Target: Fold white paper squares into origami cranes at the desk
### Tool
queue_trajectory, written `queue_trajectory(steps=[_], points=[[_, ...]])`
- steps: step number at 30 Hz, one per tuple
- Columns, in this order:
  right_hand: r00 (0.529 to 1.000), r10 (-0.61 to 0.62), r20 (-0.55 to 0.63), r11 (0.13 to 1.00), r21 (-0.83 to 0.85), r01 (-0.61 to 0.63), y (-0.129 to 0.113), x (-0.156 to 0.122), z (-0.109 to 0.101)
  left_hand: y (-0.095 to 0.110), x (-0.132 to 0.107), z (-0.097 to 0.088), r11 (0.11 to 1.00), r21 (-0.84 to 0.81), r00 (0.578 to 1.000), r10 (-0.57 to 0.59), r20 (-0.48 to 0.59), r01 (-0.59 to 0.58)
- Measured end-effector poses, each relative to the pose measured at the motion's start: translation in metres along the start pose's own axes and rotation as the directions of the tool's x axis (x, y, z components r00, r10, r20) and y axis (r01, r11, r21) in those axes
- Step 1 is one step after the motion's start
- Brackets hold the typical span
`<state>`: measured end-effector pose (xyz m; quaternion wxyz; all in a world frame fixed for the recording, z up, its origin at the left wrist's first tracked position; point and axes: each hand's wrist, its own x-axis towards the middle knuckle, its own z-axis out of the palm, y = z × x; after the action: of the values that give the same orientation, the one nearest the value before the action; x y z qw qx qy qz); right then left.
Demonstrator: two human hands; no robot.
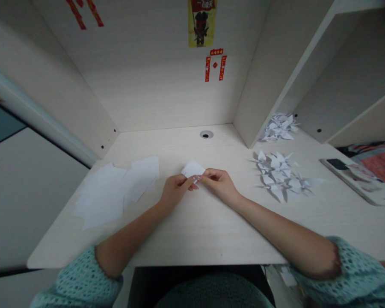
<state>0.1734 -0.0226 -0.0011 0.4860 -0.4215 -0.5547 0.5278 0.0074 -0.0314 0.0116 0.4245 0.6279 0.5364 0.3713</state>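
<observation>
A small folded piece of white paper (pixel 193 168) is held between my two hands at the middle of the desk. My left hand (pixel 177 188) pinches its left lower side between thumb and fingers. Opposite it, my right hand (pixel 220 183) grips the right lower side, and the thumbs almost meet at the paper's near corner. The upper part of the paper shows above my fingertips; its lower part is hidden by them. Loose sheets of white paper (pixel 104 196) lie spread to the left. On the right sits a group of folded white paper cranes (pixel 277 171).
Another heap of paper cranes (pixel 279 127) rests by the upright divider (pixel 259 98). A phone (pixel 361 180) lies at the far right beside a red and grey cloth (pixel 380 164). A round cable hole (pixel 206 134) is at the back of the desk (pixel 211 239).
</observation>
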Motion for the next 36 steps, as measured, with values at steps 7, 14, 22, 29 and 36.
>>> queue_trajectory(steps=[7,14,22,29,36], points=[[1.000,-0.010,-0.020,1.000,-0.020,0.010,-0.005,-0.001,-0.001,-0.002,0.003,0.000,0.997,-0.075,0.996,-0.006,0.088,0.013],[0.995,-0.024,0.095,0.989,0.149,0.010,0.000,0.003,-0.009,-0.004,0.007,-0.004,0.977,-0.195,0.974,-0.044,0.224,0.089],[0.985,-0.086,0.148,0.977,0.206,0.054,-0.003,0.001,-0.008,-0.005,0.007,-0.006,0.967,-0.226,0.963,-0.055,0.264,0.117],[0.996,-0.051,-0.076,0.983,0.174,0.064,0.003,0.008,-0.011,-0.010,0.011,-0.006,0.976,-0.198,0.994,-0.070,0.082,0.085],[0.995,-0.102,-0.016,0.991,-0.084,0.100,0.003,0.000,-0.001,-0.008,0.005,-0.001,0.998,-0.063,0.997,-0.006,0.075,0.011]])
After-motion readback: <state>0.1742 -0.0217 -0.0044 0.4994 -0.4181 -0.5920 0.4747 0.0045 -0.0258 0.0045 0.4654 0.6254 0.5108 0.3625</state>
